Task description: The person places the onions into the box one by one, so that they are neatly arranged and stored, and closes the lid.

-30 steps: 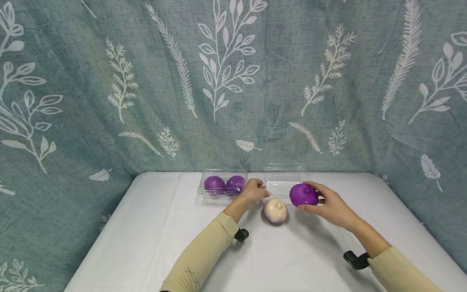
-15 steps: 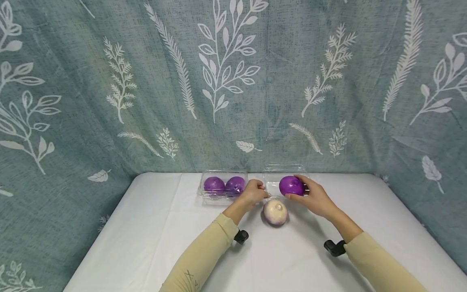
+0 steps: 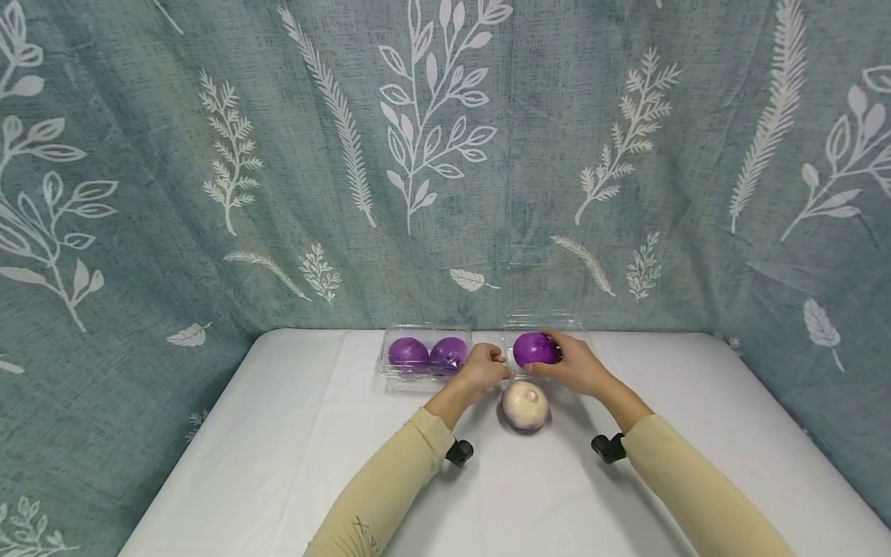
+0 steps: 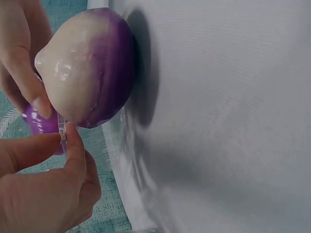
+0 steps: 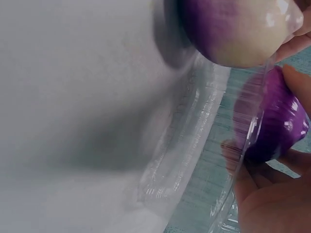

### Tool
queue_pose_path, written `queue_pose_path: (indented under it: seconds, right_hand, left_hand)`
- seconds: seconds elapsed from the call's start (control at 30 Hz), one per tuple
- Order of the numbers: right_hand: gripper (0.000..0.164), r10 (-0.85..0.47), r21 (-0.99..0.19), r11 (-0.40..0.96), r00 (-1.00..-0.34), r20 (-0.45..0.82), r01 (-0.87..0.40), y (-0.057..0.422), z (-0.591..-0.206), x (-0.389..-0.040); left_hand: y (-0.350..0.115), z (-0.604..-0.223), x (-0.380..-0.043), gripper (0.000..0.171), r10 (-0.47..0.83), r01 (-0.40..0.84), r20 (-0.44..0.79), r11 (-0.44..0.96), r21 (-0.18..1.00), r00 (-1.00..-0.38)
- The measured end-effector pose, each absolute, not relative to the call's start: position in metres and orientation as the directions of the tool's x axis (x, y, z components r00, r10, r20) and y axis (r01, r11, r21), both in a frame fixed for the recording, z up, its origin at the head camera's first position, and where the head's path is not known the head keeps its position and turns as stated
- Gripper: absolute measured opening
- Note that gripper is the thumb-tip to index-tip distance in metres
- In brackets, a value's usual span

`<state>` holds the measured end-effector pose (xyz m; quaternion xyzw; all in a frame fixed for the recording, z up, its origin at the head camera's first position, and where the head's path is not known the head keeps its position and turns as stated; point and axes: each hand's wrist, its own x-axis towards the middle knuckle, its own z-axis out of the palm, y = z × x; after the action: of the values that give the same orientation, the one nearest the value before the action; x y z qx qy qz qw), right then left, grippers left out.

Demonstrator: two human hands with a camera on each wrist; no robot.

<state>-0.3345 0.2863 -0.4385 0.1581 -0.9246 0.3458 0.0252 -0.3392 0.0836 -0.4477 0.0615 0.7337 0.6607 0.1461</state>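
In the head view my left hand (image 3: 482,368) pinches the near left rim of an open clear plastic clamshell container (image 3: 550,319). The left wrist view shows thumb and forefinger on that clear edge (image 4: 62,132). My right hand (image 3: 576,365) grips a shiny purple onion (image 3: 534,350) from its right side, fingers curled round it, toward the left part of the container. Through the container's clear wall, the right wrist view shows part of this onion. A white-and-purple turnip-like bulb (image 3: 525,406) sits on the table just in front of the container, held by neither hand.
Left of my left hand stands another clear clamshell container (image 3: 426,330), its lid down over two purple onions (image 3: 408,354). Both containers are near the far edge of the white-covered table (image 3: 278,464). A green-blue leaf-patterned curtain (image 3: 445,263) hangs behind it.
My right hand has carried the purple onion left and away from me, from the container's front right to its left part. My left hand has kept its place at the rim.
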Motion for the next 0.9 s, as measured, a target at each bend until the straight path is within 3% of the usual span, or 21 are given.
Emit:
queue_pose_path:
  seconds: [0.7,0.9]
  right_hand:
    - [0.079,-0.274,-0.509,0.829,-0.962,-0.006,-0.234,0.271,-0.446,-0.361]
    - [0.092,-0.259,-0.495,0.843,-0.966,-0.025,-0.213,0.275,-0.441,-0.358]
  left_hand:
    - [0.084,-0.45,-0.34,0.055,0.265,-0.1,-0.124,0.105,0.989,-0.956]
    - [0.084,-0.448,-0.339,0.057,0.259,-0.106,-0.134,0.118,0.987,-0.957]
